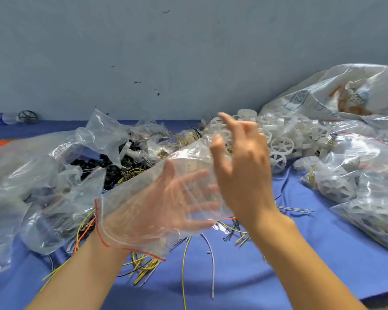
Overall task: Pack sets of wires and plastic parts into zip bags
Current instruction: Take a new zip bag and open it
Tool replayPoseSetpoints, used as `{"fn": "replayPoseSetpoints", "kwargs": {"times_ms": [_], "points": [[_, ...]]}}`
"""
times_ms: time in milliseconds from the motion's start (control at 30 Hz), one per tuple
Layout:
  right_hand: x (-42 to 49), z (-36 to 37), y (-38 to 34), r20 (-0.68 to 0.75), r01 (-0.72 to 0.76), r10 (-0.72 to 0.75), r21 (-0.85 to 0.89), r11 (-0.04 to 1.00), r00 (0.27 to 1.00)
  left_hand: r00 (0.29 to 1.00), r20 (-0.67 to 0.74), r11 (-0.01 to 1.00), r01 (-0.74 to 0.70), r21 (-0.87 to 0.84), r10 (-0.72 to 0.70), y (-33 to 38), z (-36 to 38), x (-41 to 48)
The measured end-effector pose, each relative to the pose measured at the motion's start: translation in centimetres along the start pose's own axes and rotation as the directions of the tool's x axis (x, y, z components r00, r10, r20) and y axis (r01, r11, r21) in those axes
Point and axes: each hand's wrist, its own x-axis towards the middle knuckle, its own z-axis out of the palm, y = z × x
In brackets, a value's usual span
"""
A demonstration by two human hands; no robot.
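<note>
Head camera looks forward and down, close over a cluttered table (278, 253)

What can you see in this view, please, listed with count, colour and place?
zip bag: one, clear with red strip, over the left hand, centre.
wheels: many, white, heaped back right.
black parts: a pile, black, behind the zip bag, left of centre.
wires: many, yellow, orange, grey, loose on the cloth under the hands.
filled bags: several, clear, right side.
sack: one, clear with blue print, back right.
crumpled bags: several, clear, left side.
bottle: one, clear with blue label, far left by the wall.
cloth: one, blue, covering the surface.
left hand: one, inside the zip bag, fingers spread.
right hand: one, fingers open, at the zip bag's far end.
</note>
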Motion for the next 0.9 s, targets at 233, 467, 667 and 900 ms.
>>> {"fn": "replayPoseSetpoints", "kwargs": {"times_ms": [233,467,667,900], "points": [[0.9,0.6,5.3,0.585,-0.506,0.271,0.286,0.814,0.765,0.989,-0.147,1.0,-0.008,0.001,0.008,-0.2,-0.5,-0.2],[-0.1,2.2,4.4,0.619,-0.541,0.209,0.414,0.732,0.757,0.957,-0.197,0.922,-0.132,0.363,0.214,-0.3,3.3,0.4],[-0.6,2.8,5.0,0.662,-0.548,0.218,0.343,0.763,0.717,0.996,-0.065,0.922,-0.026,0.387,0.056,-1.2,3.6,0.7],[-1.2,2.4,5.8,0.804,-0.593,0.121,0.319,0.739,0.582,0.955,-0.277,0.935,0.002,0.355,0.103,-1.4,2.0,1.6]]}}
